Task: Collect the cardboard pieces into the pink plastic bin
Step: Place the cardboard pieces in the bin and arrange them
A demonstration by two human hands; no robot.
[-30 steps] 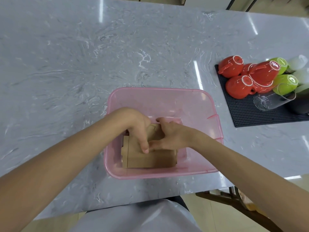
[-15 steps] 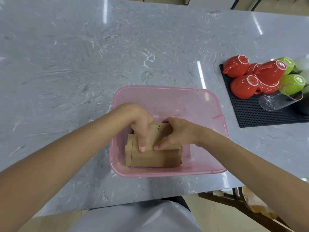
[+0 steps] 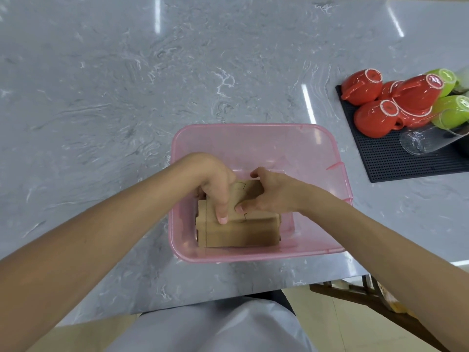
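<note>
My two bare hands reach down into a translucent pink plastic bin (image 3: 253,133) that sits on a grey marbled countertop (image 3: 101,97), close to the edge nearest me. Inside the bin, against its near wall, lies a stack of brown cardboard pieces (image 3: 238,232), flat and roughly rectangular, with notched, puzzle-like cuts along the top edges. My left hand (image 3: 215,184) is curled over the far-left part of the stack, its fingers pressing down on the top piece, one fingertip reaching to the fold of the stack's near face. My right hand (image 3: 271,191) is cupped over the far-right part of the stack, fingertips pinching the top piece just beside my left fingers. Both hands touch the cardboard; the far half of the bin's floor is bare. Well to the right of the bin, a black rubber mat (image 3: 396,161) holds upturned red cups (image 3: 375,118), green cups (image 3: 454,107) and a clear glass (image 3: 426,138) lying on its side.
</note>
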